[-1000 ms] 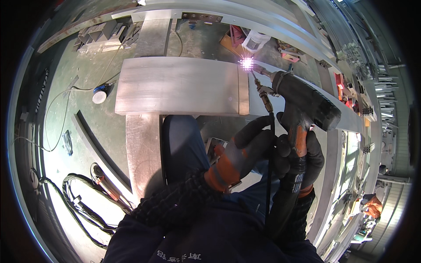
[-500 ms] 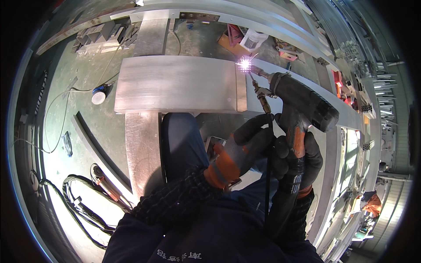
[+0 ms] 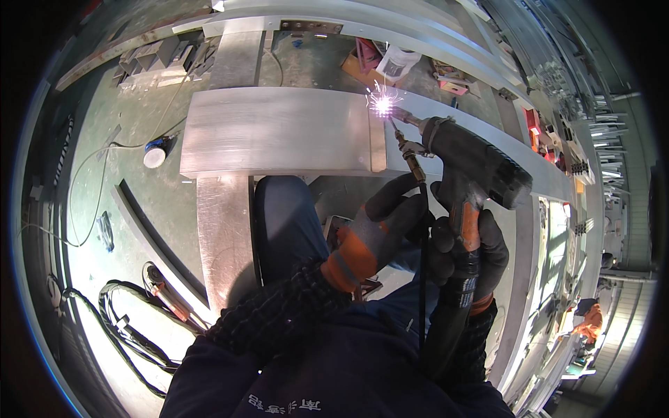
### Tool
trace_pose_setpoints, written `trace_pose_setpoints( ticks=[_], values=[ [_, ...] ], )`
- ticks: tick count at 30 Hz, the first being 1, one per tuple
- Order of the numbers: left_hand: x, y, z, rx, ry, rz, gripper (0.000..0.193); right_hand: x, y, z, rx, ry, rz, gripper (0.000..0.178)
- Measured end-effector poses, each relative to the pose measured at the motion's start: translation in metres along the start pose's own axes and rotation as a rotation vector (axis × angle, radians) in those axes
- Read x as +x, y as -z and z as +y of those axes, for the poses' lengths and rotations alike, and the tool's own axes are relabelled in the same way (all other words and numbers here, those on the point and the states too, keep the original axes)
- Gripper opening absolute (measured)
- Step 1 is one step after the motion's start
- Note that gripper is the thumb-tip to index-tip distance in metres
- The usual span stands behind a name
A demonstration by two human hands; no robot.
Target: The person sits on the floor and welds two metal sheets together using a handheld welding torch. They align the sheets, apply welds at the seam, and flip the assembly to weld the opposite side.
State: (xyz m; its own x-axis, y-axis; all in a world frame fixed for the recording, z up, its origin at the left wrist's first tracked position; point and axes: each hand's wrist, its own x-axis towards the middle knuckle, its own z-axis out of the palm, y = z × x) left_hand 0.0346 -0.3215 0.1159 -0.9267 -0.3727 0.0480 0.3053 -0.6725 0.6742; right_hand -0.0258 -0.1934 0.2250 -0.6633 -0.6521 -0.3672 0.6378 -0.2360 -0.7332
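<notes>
My right hand (image 3: 481,251), in a dark glove with an orange cuff, wraps round the grip of a black-and-orange welding torch (image 3: 477,160). A bright arc with flying sparks (image 3: 382,105) burns at the torch tip, over the far part of the seam between two metal pieces. My left hand (image 3: 383,226), gloved in grey and orange, is closed with its fingers round a thin black hose (image 3: 423,272). This hose ends in a brass fitting (image 3: 412,161) clamped beside the torch. Glare hides the exact tip. The broad silver metal plate (image 3: 279,132) lies left of the seam.
A silver beam (image 3: 224,237) runs toward me beneath the plate. Black cables (image 3: 125,341) and an angled metal bar (image 3: 160,240) lie on the floor at left. Beyond the work stand a white bucket (image 3: 398,63) and a cardboard box (image 3: 359,67). Long metal profiles line the right.
The arc has crept slightly nearer to me along the seam, and its sparks spray wider. The whole view has shifted a little. Both hands keep their hold.
</notes>
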Motion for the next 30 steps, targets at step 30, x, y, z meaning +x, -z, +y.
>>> trace_pose_setpoints(
  ticks=[30],
  values=[
    [-0.015, -0.01, 0.005, 0.034, 0.016, -0.042, 0.051, -0.023, 0.015, 0.006, -0.039, 0.0, -0.095, 0.062]
  ],
)
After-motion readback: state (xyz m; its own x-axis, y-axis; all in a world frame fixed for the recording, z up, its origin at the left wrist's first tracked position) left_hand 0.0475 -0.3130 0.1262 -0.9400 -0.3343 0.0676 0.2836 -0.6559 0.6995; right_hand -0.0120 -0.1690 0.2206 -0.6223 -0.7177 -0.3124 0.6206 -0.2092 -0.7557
